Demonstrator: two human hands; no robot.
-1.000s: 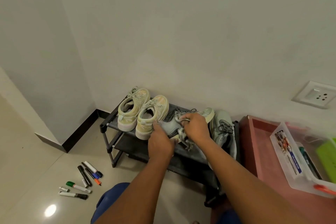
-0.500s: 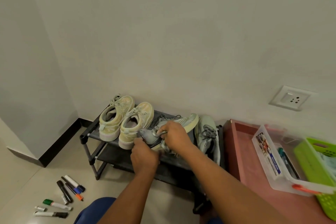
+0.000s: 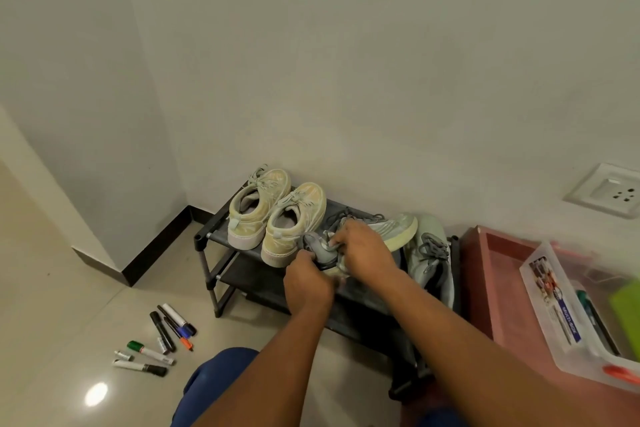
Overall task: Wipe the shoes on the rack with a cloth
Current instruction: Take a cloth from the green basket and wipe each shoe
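A low black shoe rack (image 3: 221, 239) stands against the wall. Two pale yellow sneakers (image 3: 294, 222) sit side by side on its left half. A grey-green sneaker (image 3: 394, 229) lies tilted on its side in the middle. My left hand (image 3: 306, 282) grips its heel end from below. My right hand (image 3: 363, 250) lies on top of it, fingers curled over a bunched grey cloth (image 3: 337, 265) that is mostly hidden. A second grey-green sneaker (image 3: 433, 253) rests at the right end of the rack.
Several marker pens (image 3: 162, 336) lie scattered on the tiled floor left of the rack. A pink low table (image 3: 485, 274) on the right carries a clear plastic box (image 3: 561, 308) with pens. A wall socket (image 3: 609, 189) sits above it. My blue-clad knee (image 3: 214, 378) is below.
Both hands stay on the grey-green sneaker, the right hand shifting slightly over it with the cloth. The camera view has swung, so the rack sits differently in frame.
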